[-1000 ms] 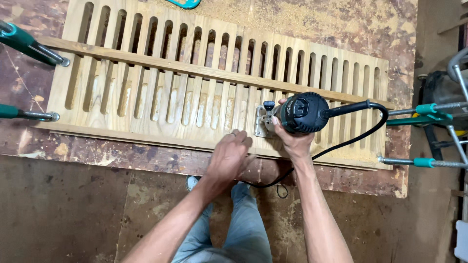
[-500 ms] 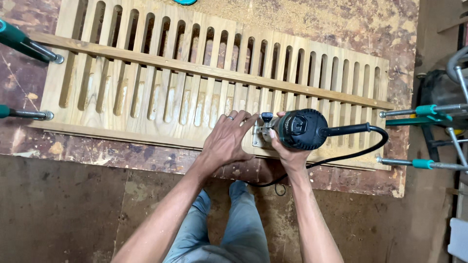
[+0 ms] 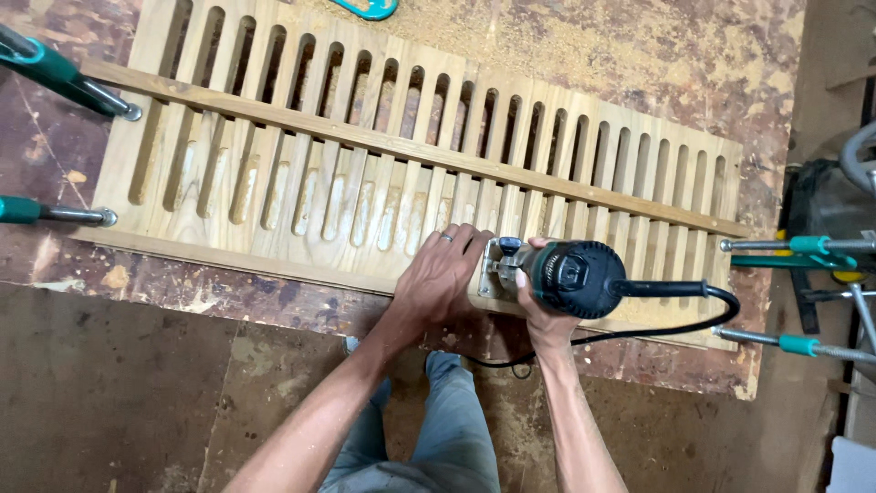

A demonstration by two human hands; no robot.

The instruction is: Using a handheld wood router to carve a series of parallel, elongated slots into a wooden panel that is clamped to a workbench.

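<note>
Pale wood fills most of my view: a long slotted panel [image 3: 365,173] lies flat on the stained, sawdust-strewn counter [image 3: 182,283], with a darker wooden strip [image 3: 401,146] running along its length across the slots. Near the panel's lower edge, toward the right, stands a compact router [image 3: 570,277] with a dark green body and a metal base, upright on the wood. My right hand [image 3: 538,315] wraps around the motor body from below, its grip closed firmly on the router. My left hand [image 3: 443,274] lies palm-down on the panel just beside the router, fingers spread and their tips touching the router's base; a ring shows on one finger. A black cord [image 3: 675,315] leaves the router to the right and loops back under the panel's edge.

Green-handled clamps [image 3: 55,73] reach in from the left, their metal tips touching the panel, and more clamp bars [image 3: 803,246] sit at the right end. A teal object [image 3: 365,7] pokes in at the top edge, mostly cut off.
</note>
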